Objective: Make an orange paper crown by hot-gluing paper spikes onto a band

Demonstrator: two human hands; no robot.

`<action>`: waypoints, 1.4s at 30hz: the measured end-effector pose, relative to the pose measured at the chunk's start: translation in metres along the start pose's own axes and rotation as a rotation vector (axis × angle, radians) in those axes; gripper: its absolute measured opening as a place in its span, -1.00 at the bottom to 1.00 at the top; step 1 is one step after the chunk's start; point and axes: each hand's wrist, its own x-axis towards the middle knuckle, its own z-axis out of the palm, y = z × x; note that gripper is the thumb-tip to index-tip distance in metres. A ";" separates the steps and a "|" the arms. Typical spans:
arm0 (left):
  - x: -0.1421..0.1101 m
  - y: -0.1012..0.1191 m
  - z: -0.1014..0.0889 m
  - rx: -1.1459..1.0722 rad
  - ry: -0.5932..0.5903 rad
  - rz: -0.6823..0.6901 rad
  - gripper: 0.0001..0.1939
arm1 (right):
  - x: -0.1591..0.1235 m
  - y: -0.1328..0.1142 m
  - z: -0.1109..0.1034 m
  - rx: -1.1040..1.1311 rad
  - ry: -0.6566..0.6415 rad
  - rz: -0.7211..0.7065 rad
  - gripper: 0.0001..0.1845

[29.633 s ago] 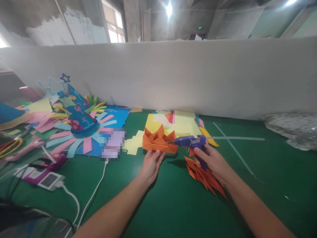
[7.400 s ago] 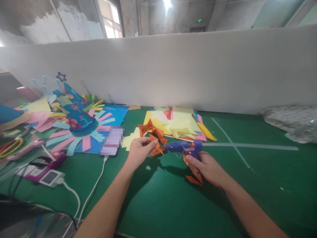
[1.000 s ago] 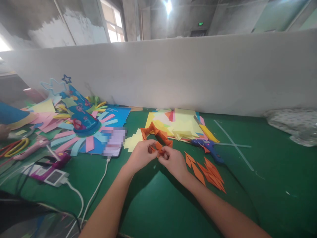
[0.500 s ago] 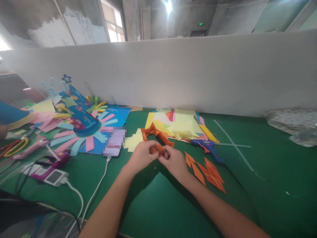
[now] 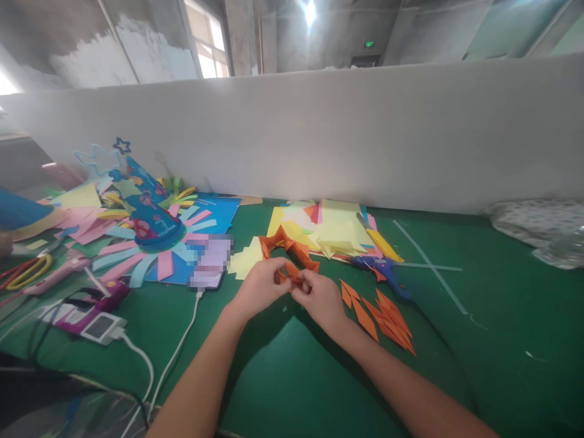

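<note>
Both hands meet at the near side of an orange folded-paper ring (image 5: 298, 250) on the green table (image 5: 292, 377). My left hand (image 5: 262, 285) pinches its near edge between thumb and fingers. Close beside it, my right hand (image 5: 322, 298) is closed on the same edge, fingertips nearly touching the left ones. The fingers hide part of the folded paper. Several loose orange folded-paper pieces (image 5: 387, 322) lie to the right of my right hand. Beyond them rests a blue hot glue gun (image 5: 385, 274), its cord trailing toward me.
A yellow-handled utility knife (image 5: 383, 243) lies by stacked coloured paper (image 5: 340, 225). To the left are a phone (image 5: 212, 261), blue party hats (image 5: 155, 219), a pink glue gun (image 5: 59, 277) and a power strip (image 5: 98, 322) with cables. Another person's hand (image 5: 5, 244) shows at the far left. A white partition (image 5: 319, 134) stands behind.
My hands stay at the ring's near edge; the fingers shift only slightly, and the ring moves a little. The other things stay in place.
</note>
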 end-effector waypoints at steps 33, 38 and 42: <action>-0.003 -0.014 -0.026 0.203 0.092 0.141 -0.59 | 0.020 0.013 -0.064 -0.284 -0.192 -0.663 -0.85; -0.001 -0.016 -0.027 0.170 0.136 0.139 -0.62 | 0.014 0.000 -0.069 -0.272 -0.199 -0.686 -0.90; 0.001 -0.018 -0.025 0.186 0.157 0.129 -0.63 | 0.011 -0.004 -0.067 -0.275 -0.193 -0.640 -0.90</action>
